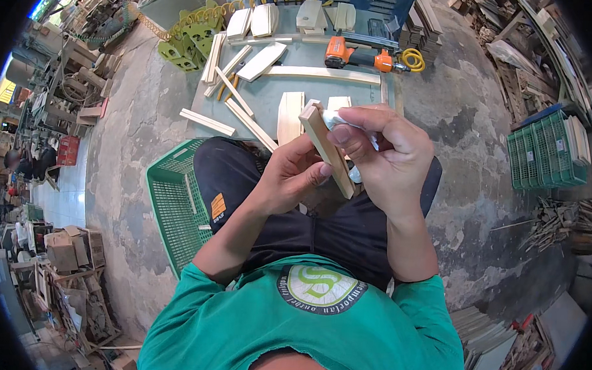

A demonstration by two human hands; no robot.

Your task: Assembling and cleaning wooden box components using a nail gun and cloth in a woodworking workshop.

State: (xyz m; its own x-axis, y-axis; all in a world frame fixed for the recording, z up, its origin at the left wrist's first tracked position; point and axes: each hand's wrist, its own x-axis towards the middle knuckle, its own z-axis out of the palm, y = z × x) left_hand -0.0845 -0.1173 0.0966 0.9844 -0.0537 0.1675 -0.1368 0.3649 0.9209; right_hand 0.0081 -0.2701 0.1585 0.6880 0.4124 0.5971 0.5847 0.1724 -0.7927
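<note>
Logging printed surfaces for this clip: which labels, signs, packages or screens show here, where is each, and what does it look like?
Round emblem: on the chest of the green shirt, white circle with green lettering around a green-and-white centre.
Small tag: on the dark trousers at the person's left thigh, orange rectangle above a white mark.
Cardboard boxes: lower left edge, brown, stacked among clutter; any print too small to tell.
No screens or signs in view.

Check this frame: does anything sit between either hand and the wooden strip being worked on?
Nothing visible does. The left hand grips the wooden strip directly, and the right hand presses a small white object against its upper end.
</note>
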